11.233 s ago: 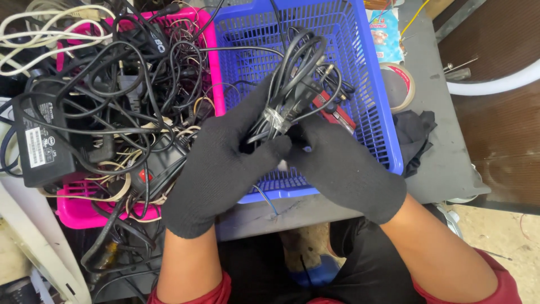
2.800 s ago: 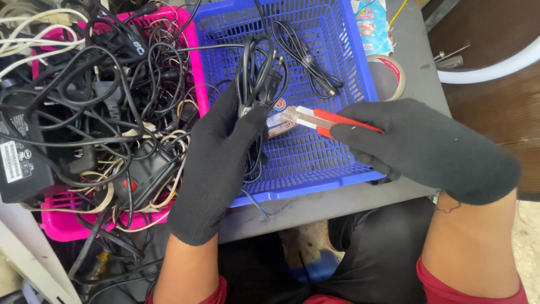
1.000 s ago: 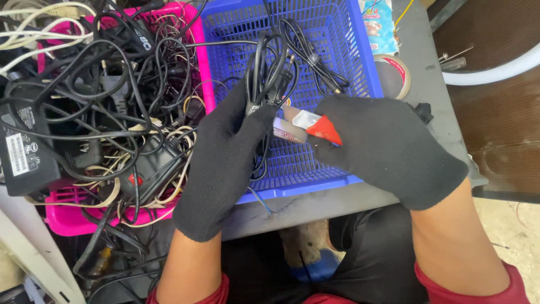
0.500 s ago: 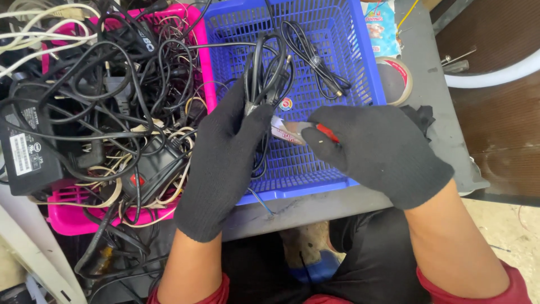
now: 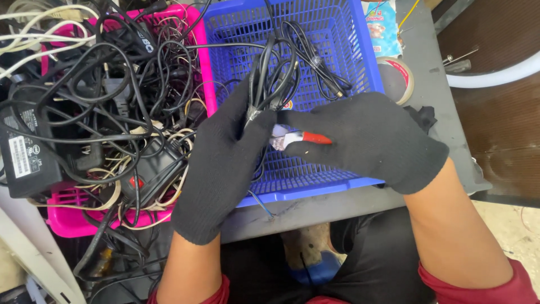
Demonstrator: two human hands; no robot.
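My left hand, in a black glove, was closed around a folded bundle of black cable, pinching it near its lower end, so the loops stood up toward twelve o'clock over the blue basket. My right hand, also gloved, was closed around red-handled pliers; their metal tip pointed to nine o'clock and met the cable just beside my left thumb. I could not tell whether the tip was cutting or only touching, because my fingers hid that place. Another thin black cable lay on the basket floor, at one o'clock from the bundle. At nine o'clock from my hands was a pink basket, filled with tangled black and white wires, and a black adapter lay at its left edge. At two o'clock from my right hand, on the grey table, was a roll of tape, just beside the blue basket.
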